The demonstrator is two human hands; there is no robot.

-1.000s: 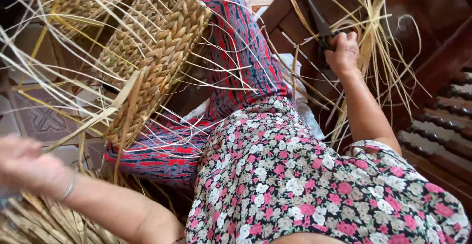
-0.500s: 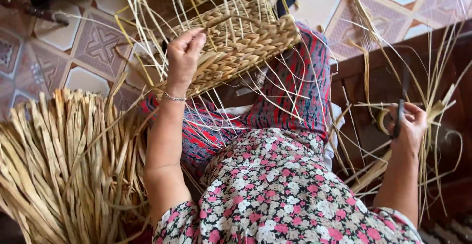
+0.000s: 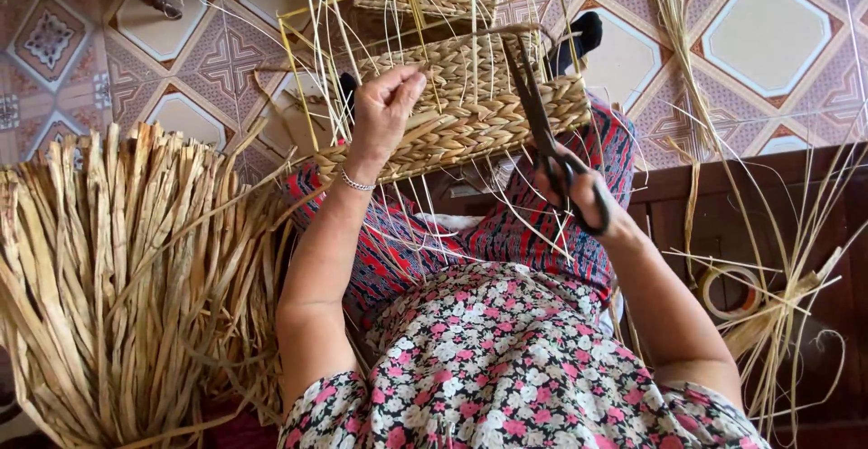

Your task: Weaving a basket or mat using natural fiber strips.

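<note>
A half-woven straw basket (image 3: pixel 470 105) rests on my lap, with long loose reeds sticking out all round it. My left hand (image 3: pixel 384 110) pinches a thin reed at the basket's near left side; a bracelet is on that wrist. My right hand (image 3: pixel 579 191) grips black scissors (image 3: pixel 535 110) by the handles. Their blades point up across the basket's woven side.
A large bundle of dried straw (image 3: pixel 117 268) stands at my left. A roll of tape (image 3: pixel 731 292) and loose reeds (image 3: pixel 796 259) lie on dark wood at my right. Patterned floor tiles (image 3: pixel 759 42) spread beyond the basket.
My right hand has brought the scissors from the right side up to the basket. My left hand stays at the basket's left side, and the view has shifted slightly.
</note>
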